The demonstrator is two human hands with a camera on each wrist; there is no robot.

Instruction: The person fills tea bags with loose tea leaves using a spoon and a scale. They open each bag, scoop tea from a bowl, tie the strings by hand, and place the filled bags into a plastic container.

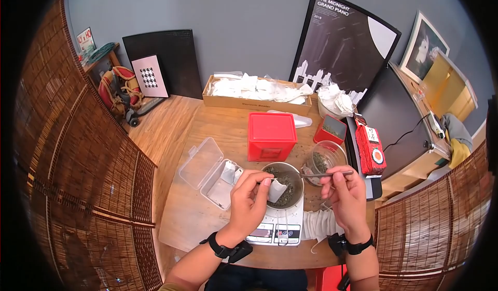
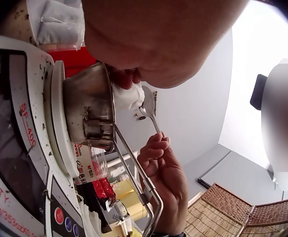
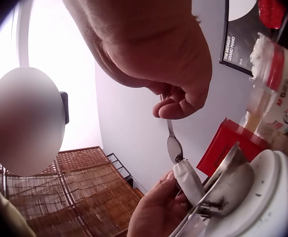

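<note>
At the near side of the wooden counter (image 1: pixel 197 228), a white kitchen scale (image 1: pixel 269 227) sits beside a row of flat white bags (image 1: pixel 319 223). On the scale's plate stands a metal pan (image 2: pixel 90 94) with a wire handle, dried leaves (image 1: pixel 292 193) inside. Above the pan, the left hand (image 1: pixel 249 201) pinches the upper edge of a small white pouch (image 1: pixel 276 191) between thumb and fingers. The right hand (image 1: pixel 347 200) has its fingers closed round the handle of a spoon (image 3: pixel 174 147), whose tip, carrying some leaves, is at the pouch's top.

To the left lies an open plastic box (image 1: pixel 214 188) with small white pouches in it; to the right of the pan is a clear jar (image 1: pixel 341 158) with leaves. Behind the pan stands a red tin (image 1: pixel 272 135), with a red packet (image 1: pixel 371 151) off to the right. Farther back, a long cardboard box (image 1: pixel 254 102) is heaped with white bags, and a black poster (image 1: pixel 337 47) leans against the wall.
</note>
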